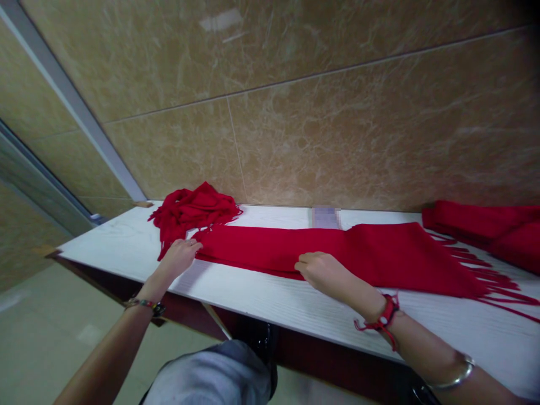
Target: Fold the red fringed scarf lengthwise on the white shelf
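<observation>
A red scarf [270, 247] lies stretched lengthwise across the white table, folded into a long strip, with its fringe spread out at the right end. My left hand [180, 256] is closed on the scarf's left end, fingertips pinching its near corner. Farther right, my right hand [323, 271] has its fingers curled together on the near edge, about mid-length; the fingertips are partly hidden, but they grip the cloth there. The strip looks narrower between my hands and wider to the right of my right hand.
Behind my left hand a crumpled red scarf [198, 205] is heaped. More folded red cloth [489, 225] lies at the right edge. A small blurred rectangular item [325, 217] sits by the marbled wall [337, 140]. The white table [248, 295] has its near edge close to my lap.
</observation>
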Demonstrator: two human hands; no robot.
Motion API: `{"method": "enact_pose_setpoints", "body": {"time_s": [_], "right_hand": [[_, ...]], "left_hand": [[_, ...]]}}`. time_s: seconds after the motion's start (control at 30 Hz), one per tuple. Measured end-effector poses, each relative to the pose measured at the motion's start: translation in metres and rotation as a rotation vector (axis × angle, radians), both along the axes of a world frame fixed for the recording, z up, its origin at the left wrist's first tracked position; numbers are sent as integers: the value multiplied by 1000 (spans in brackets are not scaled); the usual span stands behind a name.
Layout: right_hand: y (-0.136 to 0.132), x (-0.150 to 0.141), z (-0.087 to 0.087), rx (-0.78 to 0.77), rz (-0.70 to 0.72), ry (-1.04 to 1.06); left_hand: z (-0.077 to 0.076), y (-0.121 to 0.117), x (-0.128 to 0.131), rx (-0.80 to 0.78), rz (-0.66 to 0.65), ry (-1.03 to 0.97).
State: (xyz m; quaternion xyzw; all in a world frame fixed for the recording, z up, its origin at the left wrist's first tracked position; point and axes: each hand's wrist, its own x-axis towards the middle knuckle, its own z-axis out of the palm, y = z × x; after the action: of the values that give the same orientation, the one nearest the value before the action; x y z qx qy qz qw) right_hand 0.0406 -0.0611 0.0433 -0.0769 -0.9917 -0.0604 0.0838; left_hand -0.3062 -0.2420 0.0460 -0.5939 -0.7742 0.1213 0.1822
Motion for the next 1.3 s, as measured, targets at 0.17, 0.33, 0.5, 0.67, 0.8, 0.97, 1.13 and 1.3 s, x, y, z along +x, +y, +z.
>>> {"method": "enact_pose_setpoints", "body": {"time_s": [0.17, 0.33, 0.5, 0.67, 0.8, 0.97, 1.13, 1.3], "right_hand": [[-2, 7, 0, 3, 23, -36], [-3, 13, 13, -11, -5, 13], [-6, 16, 6, -61, 71, -55], [-5, 16, -3, -10, 75, -29], [-1, 17, -4, 49, 48, 12], [2, 17, -8, 58, 64, -18], [-1, 17, -7, 40, 54, -31], [0, 22, -2, -70, 43, -60]], "left_hand": [[-15, 1, -4, 56, 23, -60], [-4, -2, -13, 266, 45, -115], [-16, -5, -9, 118, 8, -104], [-18, 0, 1, 42, 46, -22], [-7, 3, 11, 9, 96, 25], [-6, 3, 19, -4, 122, 50], [-1, 2, 30, -22, 237, 42], [15, 14, 59, -1, 319, 28]]}}
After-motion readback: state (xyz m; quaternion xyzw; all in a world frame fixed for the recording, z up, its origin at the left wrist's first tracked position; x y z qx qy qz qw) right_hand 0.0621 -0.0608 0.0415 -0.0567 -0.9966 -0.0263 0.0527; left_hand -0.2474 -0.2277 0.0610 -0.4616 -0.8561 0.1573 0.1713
